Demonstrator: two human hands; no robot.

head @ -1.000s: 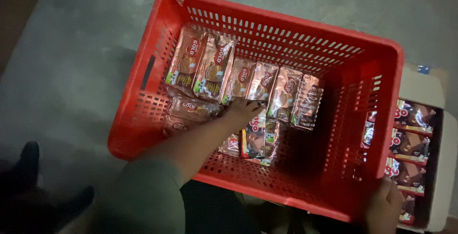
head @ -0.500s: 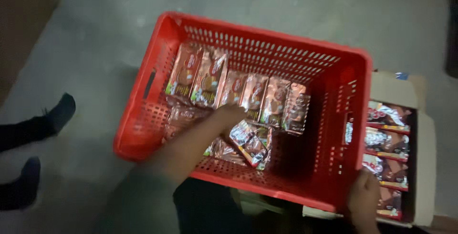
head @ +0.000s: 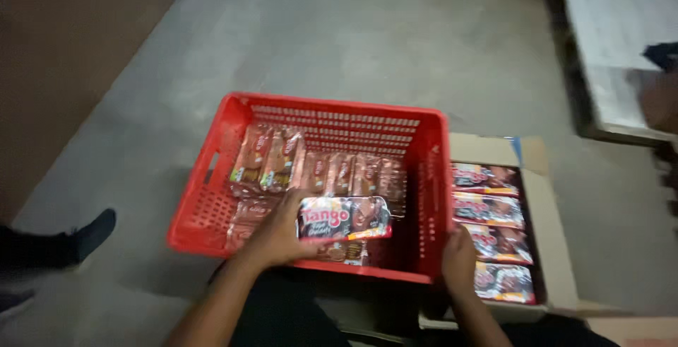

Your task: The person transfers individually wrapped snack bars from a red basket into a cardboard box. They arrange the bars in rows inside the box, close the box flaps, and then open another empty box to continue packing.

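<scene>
Presently, the left hand [head: 282, 230] is gripping a dark wafer packet [head: 344, 218] by its left end, holding it level above the near side of the red crate [head: 212, 177]. Inside that crate, more shiny packets [head: 311, 170] are lying in rows. The right hand [head: 459, 262] is clasping the crate's near right corner. Right of the crate, an open carton [head: 544, 198] is sitting on the grey concrete floor [head: 367, 43].

Both forearms are bare from the wrist up to the bottom edge of the picture, with no sleeve in sight. The left hand [head: 279, 230] and the right hand [head: 459, 259] wear no gloves, rings or watch. Dark clothing covers the lap between them.
</scene>
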